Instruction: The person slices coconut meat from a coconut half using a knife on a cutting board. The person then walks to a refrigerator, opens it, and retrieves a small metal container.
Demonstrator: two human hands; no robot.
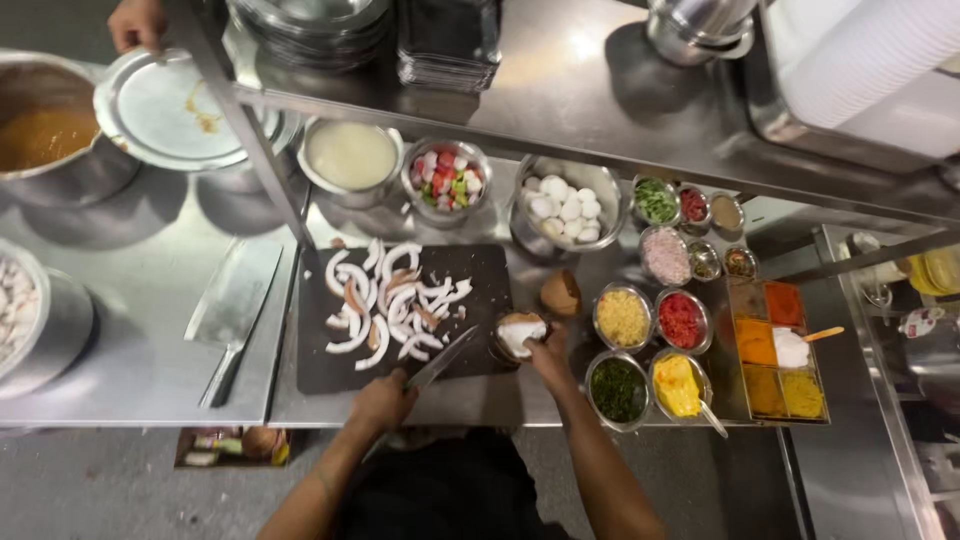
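Cleaver: flat on counter, left of board. Cutting board: dark, strewn with coconut slices. Left hand: fingers clamped on knife, blade over board's near edge. Right hand: gripping coconut half at board's right edge. Small bowls: fillings, far right.

One head-worn camera looks almost straight down from well above a steel counter — the wearer's arms enter from six o'clock, a shelf crosses toward twelve — wide enough to take in floor below.
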